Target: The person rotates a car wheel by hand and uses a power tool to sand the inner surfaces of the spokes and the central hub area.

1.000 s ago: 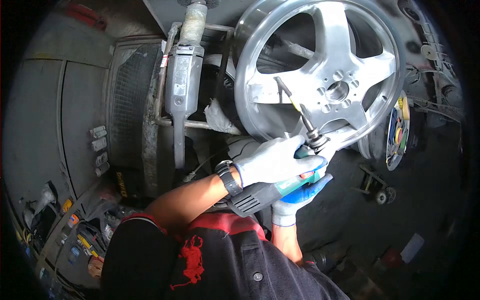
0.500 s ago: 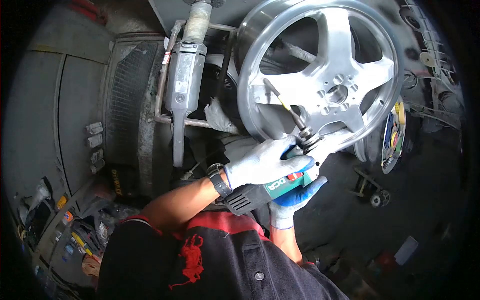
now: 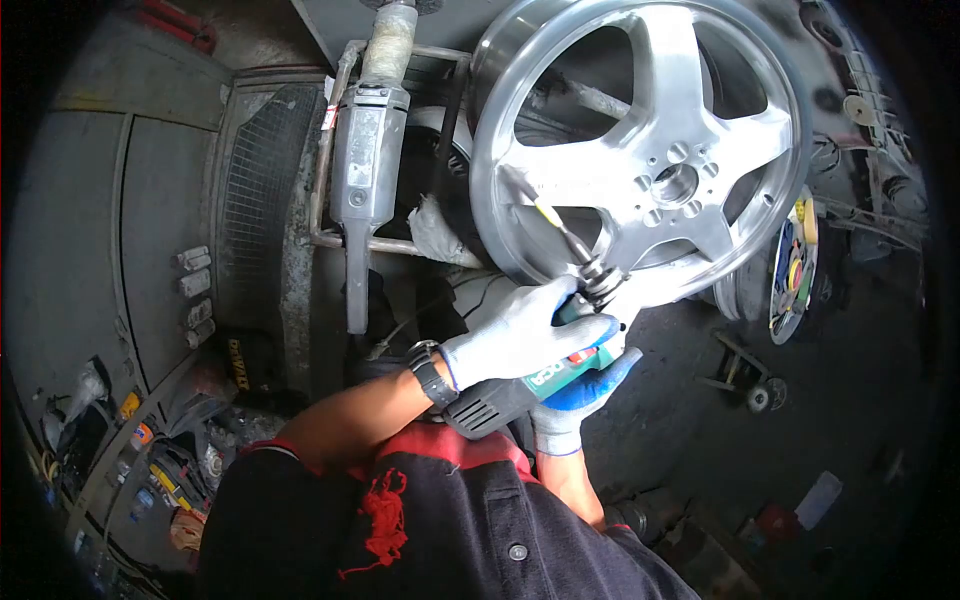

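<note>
A silver five-spoke alloy wheel rim point(image 3: 672, 75) stands tilted in front of me. Both gloves are on a green and black DCA power grinder point(image 3: 548, 380) with a thin rod-shaped bit point(image 3: 548, 212) in its chuck. The bit's blurred tip is over the left spoke, near the outer lip; contact is hard to make out. My left hand point(image 3: 525, 335), in a white glove with blue on the fingers, wraps round the grinder's body near the head. From below, my right hand point(image 3: 585, 400) cups the grinder, its blue fingers partly hidden behind it.
A large grey power tool point(image 3: 370, 160) hangs upright on a metal frame point(image 3: 322, 190) to the left. Right of the rim is a multicoloured disc point(image 3: 793, 275), with a small wheeled metal piece point(image 3: 752, 390) on the dark floor. Tools and bottles point(image 3: 165, 480) clutter the lower left.
The grinder and both hands have shifted slightly left. The bit's tip has moved left and a little down along the spoke toward the rim's outer edge.
</note>
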`<state>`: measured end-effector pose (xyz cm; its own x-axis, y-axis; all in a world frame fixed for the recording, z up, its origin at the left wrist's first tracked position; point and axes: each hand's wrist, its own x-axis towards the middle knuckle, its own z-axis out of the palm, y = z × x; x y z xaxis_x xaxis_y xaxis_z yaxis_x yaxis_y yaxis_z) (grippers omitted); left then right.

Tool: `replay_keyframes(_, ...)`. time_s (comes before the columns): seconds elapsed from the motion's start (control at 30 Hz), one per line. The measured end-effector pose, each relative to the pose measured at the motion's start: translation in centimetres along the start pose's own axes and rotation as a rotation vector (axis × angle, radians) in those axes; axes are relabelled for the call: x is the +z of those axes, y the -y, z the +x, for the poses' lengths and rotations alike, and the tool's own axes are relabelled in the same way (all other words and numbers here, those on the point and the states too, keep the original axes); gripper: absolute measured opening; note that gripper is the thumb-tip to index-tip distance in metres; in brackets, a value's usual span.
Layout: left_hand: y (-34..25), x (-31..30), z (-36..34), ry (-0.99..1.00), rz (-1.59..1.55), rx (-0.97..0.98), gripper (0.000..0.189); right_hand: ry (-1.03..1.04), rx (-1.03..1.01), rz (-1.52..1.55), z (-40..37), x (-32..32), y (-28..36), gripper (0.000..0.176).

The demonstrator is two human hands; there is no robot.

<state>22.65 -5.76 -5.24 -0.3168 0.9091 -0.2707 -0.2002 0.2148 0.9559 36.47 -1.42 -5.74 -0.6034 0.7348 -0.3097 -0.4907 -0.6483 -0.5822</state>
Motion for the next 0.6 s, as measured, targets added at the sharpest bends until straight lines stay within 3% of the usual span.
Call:
replay_keyframes(0.17,0.6,0.4,0.5,0.005,0.058,-0.012,0.05,0.037,-0.002,-0.034,0.3,-0.2,0.3,0.076)
replay_keyframes(0.3,-2.5,0.8,2.7,0.068,0.057,-0.012,0.051,0.032,-0.075,0.038,1.5,0.0,2.0,0.075)
replay_keyframes(0.37,-1.8,1.8,4.4,0.124,0.101,0.042,0.051,-0.142,-0.203,-0.175,2.2,1.4,2.9,0.073)
replay_keyframes(0.5,-2.4,2.1,5.7,0.159,0.016,0.162,0.052,-0.087,-0.229,-0.119,3.0,-0.2,3.6,0.074)
replay_keyframes(0.6,-2.1,1.7,5.0,0.171,0.046,0.094,0.051,-0.109,-0.208,-0.165,2.2,0.2,3.0,0.077)
